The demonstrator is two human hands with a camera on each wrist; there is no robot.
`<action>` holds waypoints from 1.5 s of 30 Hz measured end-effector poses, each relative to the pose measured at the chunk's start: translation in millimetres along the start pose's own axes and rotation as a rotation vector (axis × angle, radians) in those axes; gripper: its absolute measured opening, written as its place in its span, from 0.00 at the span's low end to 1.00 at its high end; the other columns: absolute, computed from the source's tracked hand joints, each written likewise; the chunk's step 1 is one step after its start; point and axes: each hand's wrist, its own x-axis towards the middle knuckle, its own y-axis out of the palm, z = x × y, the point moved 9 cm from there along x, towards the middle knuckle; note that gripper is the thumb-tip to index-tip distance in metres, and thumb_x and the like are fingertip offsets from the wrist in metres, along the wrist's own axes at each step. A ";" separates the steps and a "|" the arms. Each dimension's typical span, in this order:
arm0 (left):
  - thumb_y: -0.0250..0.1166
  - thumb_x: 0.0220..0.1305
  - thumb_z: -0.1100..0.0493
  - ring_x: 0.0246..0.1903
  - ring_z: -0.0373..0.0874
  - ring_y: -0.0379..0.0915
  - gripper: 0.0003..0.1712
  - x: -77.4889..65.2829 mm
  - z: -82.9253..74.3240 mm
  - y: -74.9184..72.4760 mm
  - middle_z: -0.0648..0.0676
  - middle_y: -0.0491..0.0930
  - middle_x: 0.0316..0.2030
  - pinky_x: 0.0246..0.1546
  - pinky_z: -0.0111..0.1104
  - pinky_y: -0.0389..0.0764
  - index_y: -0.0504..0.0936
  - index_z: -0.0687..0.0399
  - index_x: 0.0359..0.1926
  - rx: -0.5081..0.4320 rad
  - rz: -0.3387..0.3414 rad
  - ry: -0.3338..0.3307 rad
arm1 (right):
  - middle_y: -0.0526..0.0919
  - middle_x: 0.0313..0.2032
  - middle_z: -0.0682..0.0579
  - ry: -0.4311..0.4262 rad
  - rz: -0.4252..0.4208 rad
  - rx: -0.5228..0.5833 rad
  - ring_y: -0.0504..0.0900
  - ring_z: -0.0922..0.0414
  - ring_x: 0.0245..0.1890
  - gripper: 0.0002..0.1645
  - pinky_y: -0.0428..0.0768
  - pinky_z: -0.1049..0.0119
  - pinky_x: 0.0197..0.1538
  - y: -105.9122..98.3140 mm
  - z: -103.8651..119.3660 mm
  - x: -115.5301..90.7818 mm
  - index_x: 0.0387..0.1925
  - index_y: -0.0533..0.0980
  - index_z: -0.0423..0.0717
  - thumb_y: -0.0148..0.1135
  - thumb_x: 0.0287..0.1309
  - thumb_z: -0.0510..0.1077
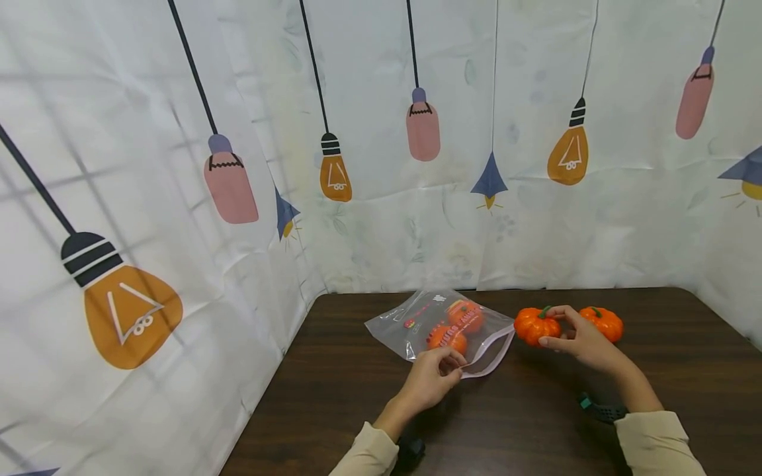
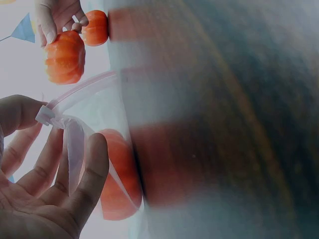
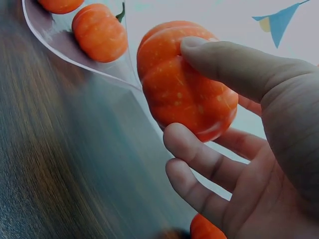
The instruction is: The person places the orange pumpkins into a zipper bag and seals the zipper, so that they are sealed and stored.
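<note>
A clear zip bag (image 1: 397, 325) lies on the table with its mouth facing right, spread apart. Two small orange pumpkins (image 3: 100, 34) sit inside it. My left hand (image 1: 430, 380) pinches the bag's edge near the white zip slider (image 2: 45, 115). Just off the bag's mouth, my right hand (image 1: 586, 340) holds another pumpkin (image 3: 187, 82) between thumb and fingers, raised off the table in the left wrist view. Behind the right hand a further pumpkin (image 1: 604, 324) rests on the table, partly covered by that hand.
The dark wooden table (image 1: 506, 423) reaches back to a white curtain (image 1: 381, 244) printed with hanging lamps. A dark strap with a green end (image 1: 598, 408) shows beneath the right wrist, and a black object (image 1: 411, 453) beneath the left.
</note>
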 end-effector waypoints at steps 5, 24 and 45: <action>0.68 0.61 0.68 0.29 0.29 0.74 0.06 -0.1 -2.2 -4.3 0.52 0.86 0.32 0.35 0.23 0.79 0.86 0.56 0.38 -0.001 -0.041 0.019 | 0.63 0.66 0.26 -0.007 0.022 0.018 0.81 0.48 0.31 0.36 0.83 0.62 0.38 5.6 5.4 -0.6 0.66 0.59 0.36 0.66 0.67 0.45; 0.70 0.59 0.66 0.25 0.29 0.73 0.04 5.4 4.1 -23.0 0.53 0.85 0.29 0.32 0.23 0.78 0.85 0.54 0.34 -0.036 -0.225 -0.034 | 0.68 0.62 0.34 -0.074 0.133 0.082 0.80 0.52 0.40 0.32 0.82 0.63 0.41 36.8 51.4 8.5 0.62 0.63 0.42 0.69 0.64 0.43; 0.71 0.61 0.65 0.25 0.31 0.74 0.04 6.3 7.3 -32.7 0.53 0.86 0.30 0.32 0.24 0.79 0.86 0.52 0.36 -0.084 -0.301 -0.087 | 0.65 0.64 0.31 -0.136 0.410 0.140 0.83 0.49 0.44 0.28 0.83 0.63 0.44 76.5 57.2 5.8 0.58 0.63 0.40 0.67 0.64 0.39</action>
